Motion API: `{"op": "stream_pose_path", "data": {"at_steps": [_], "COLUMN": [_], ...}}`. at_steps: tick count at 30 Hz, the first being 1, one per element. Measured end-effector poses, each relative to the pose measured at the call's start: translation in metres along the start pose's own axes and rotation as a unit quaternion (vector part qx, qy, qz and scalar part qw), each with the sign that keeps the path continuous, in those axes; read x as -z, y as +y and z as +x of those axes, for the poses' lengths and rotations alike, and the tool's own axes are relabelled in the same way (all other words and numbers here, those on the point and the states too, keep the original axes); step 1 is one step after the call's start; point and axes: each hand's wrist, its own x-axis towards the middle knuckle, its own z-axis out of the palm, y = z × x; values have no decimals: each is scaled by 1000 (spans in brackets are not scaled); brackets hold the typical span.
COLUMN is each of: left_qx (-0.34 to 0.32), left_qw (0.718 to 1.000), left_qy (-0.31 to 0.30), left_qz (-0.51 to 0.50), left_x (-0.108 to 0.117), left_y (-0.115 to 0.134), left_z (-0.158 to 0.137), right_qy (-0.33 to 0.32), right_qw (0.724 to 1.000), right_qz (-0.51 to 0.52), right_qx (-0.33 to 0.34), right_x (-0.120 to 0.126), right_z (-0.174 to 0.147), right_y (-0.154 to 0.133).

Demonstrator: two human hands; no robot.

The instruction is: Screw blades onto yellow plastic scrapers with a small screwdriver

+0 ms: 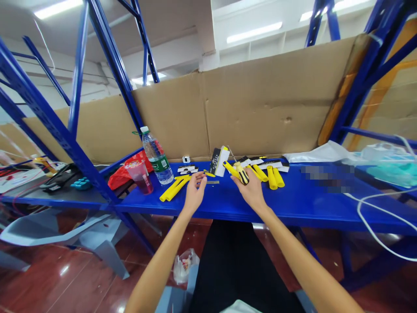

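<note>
Bare forearms reach from beside black trousers toward a blue tabletop. Out over its middle, the right hand is closed around the black-and-yellow handle of a screwdriver, its thin shaft slanting up and away; a yellow sleeve juts out beside the fingers, though whether it is gripped too I cannot tell. Fingers curled and nearly together, the left hand hovers by a small yellow strip — touching or not, I cannot tell.

The screwdriver should feel light but stiff, its thick handle the sure place to hold, the narrow shaft less so. The yellow sleeves look hollow, light and probably smooth — likely to roll or dent under a hard pinch, so a gentle grip around mid-length would suit them best.
</note>
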Motion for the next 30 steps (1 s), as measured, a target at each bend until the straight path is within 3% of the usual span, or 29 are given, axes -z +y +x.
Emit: {"op": "stream_pose_path", "data": {"at_steps": [3,7,13,21,25,30], "left_qx": [16,67,152,150,119,110], "left_qw": [993,976,960,960,973,975], "left_qy": [13,-14,-41,-26,-71,-98], "left_qz": [-117,-205,-230,-233,-186,-167], "left_x": [-34,-51,-51,-46,-45,-45], "left_y": [-2,-3,-4,1,-2,-10], "left_z": [-4,-3,-6,-10,-12,-12], "right_qy": [18,27,26,-10,-29,-113], "right_qw": [995,987,978,983,974,968], "right_qz": [88,128,156,148,179,184], "right_qx": [-52,-93,-135,-112,-132,-129], "right_x": [-3,-1,0,0,0,1], "right_z": [-15,-27,-33,-31,-33,-37], "right_y": [-10,-8,0,-3,-5,-12]}}
